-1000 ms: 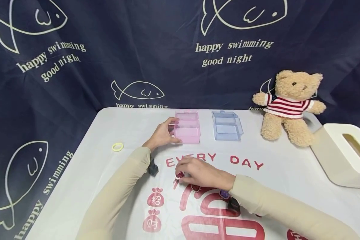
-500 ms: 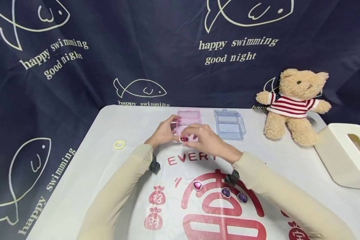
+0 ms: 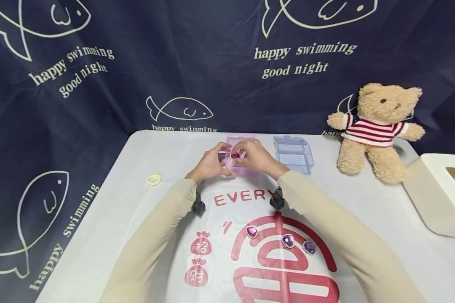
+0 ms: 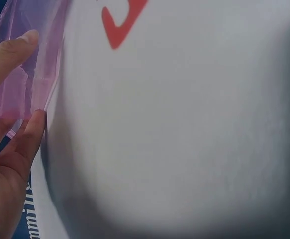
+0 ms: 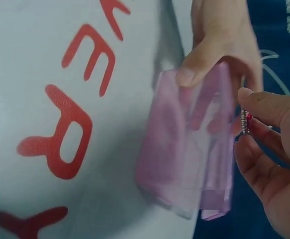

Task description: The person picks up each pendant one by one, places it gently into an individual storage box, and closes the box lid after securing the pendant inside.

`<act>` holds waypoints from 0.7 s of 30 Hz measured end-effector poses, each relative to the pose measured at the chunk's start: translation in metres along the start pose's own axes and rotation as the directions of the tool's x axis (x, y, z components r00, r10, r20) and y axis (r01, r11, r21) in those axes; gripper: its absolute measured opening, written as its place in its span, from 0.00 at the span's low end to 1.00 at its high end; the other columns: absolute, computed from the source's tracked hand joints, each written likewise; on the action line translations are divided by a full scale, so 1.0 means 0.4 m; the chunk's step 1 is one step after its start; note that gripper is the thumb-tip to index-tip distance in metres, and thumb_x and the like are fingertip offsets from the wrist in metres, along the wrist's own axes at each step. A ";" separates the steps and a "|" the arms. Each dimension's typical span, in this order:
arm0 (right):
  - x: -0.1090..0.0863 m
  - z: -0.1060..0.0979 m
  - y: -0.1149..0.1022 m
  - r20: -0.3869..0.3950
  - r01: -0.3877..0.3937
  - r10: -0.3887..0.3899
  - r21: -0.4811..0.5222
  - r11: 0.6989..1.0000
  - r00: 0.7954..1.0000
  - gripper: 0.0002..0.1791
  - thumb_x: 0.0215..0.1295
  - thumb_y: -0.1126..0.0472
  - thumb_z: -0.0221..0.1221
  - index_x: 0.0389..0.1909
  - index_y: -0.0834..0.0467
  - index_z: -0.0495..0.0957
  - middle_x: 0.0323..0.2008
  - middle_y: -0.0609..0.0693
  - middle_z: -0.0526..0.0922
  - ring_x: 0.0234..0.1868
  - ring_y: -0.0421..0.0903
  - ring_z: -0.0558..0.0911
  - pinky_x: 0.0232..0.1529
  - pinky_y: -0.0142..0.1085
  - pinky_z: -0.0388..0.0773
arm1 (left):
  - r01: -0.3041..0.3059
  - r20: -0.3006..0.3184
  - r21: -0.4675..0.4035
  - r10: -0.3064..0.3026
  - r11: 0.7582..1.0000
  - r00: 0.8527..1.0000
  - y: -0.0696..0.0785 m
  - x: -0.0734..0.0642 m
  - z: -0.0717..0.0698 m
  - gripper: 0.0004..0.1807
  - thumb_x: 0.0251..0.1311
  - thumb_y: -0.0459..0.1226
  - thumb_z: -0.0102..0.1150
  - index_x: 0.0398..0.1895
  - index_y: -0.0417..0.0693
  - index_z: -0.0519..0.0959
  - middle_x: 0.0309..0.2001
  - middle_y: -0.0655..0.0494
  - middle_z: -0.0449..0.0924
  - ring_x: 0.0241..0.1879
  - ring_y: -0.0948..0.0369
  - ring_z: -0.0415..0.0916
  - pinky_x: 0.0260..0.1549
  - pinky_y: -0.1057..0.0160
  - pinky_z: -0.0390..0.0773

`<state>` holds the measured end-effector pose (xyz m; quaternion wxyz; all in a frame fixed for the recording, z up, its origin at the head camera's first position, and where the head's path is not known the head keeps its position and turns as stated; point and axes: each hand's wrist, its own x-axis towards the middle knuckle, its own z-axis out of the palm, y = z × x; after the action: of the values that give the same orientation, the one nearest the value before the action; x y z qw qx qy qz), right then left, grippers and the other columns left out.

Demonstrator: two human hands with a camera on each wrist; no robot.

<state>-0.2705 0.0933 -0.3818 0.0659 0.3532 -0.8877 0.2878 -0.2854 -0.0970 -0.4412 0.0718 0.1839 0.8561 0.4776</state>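
A pink see-through plastic box [image 3: 243, 171] stands with its lid open near the table's back edge. My left hand [image 3: 209, 163] grips its left side, the thumb on the front wall, as the left wrist view also shows. Over the box, my right hand [image 3: 255, 155] pinches a red gem [image 3: 235, 155] between thumb and fingers. In the right wrist view this gem [image 5: 246, 122] is edge-on, with a beaded silver rim. Nearer me on the table lie a pink heart-shaped gem [image 3: 252, 232] and two purple ones, the left purple heart gem [image 3: 287, 241] and the right purple heart gem [image 3: 309, 247].
Right of the pink box stands an open blue see-through box [image 3: 293, 148]. A teddy bear [image 3: 371, 136] in a striped shirt sits at the back right, beside a cream tissue box [image 3: 426, 202]. A yellow ring [image 3: 153, 184] lies at the left. Behind hangs a navy curtain [image 3: 197, 50].
My right hand has carried the red gem forward from above the table's lettering to over the pink box, uncovering the gems on the table. The left hand has kept its place at the box.
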 end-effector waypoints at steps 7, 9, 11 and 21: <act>0.028 0.045 0.036 0.116 -0.130 0.132 -0.023 0.991 0.984 0.09 0.50 0.66 0.71 0.33 0.62 0.85 0.30 0.54 0.87 0.33 0.48 0.83 0.39 0.41 0.81 | -0.007 0.014 -0.050 0.008 0.999 1.000 -0.002 0.000 -0.002 0.49 0.31 0.27 0.80 0.63 0.50 0.66 0.62 0.50 0.70 0.60 0.52 0.75 0.52 0.66 0.80; 0.033 0.050 0.041 0.134 -0.139 0.145 -0.052 0.989 0.980 0.06 0.51 0.67 0.70 0.30 0.61 0.85 0.28 0.53 0.87 0.31 0.47 0.82 0.38 0.40 0.80 | -0.004 0.015 -0.043 0.004 0.999 1.000 0.003 -0.001 -0.003 0.49 0.31 0.27 0.80 0.63 0.49 0.66 0.62 0.50 0.71 0.60 0.52 0.75 0.52 0.67 0.80; 0.036 0.055 0.043 0.158 -0.132 0.146 -0.096 0.987 0.977 0.03 0.51 0.68 0.69 0.27 0.61 0.84 0.27 0.52 0.86 0.30 0.46 0.81 0.37 0.41 0.80 | 0.004 0.006 -0.033 -0.004 0.999 1.000 0.005 -0.004 0.000 0.49 0.31 0.28 0.80 0.63 0.49 0.66 0.62 0.50 0.71 0.59 0.52 0.75 0.52 0.66 0.80; 0.053 0.052 0.046 0.189 -0.206 0.227 -0.124 0.971 0.955 0.02 0.52 0.69 0.67 0.26 0.61 0.84 0.28 0.52 0.87 0.33 0.48 0.82 0.42 0.41 0.81 | 0.010 0.003 -0.033 -0.009 0.999 1.000 0.006 -0.001 0.000 0.49 0.31 0.27 0.80 0.62 0.52 0.66 0.61 0.50 0.71 0.60 0.52 0.75 0.52 0.65 0.80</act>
<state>-0.2965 0.0798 -0.4008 -0.0383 0.2774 -0.9367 0.2100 -0.2844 -0.0959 -0.4392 0.0784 0.1794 0.8489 0.4909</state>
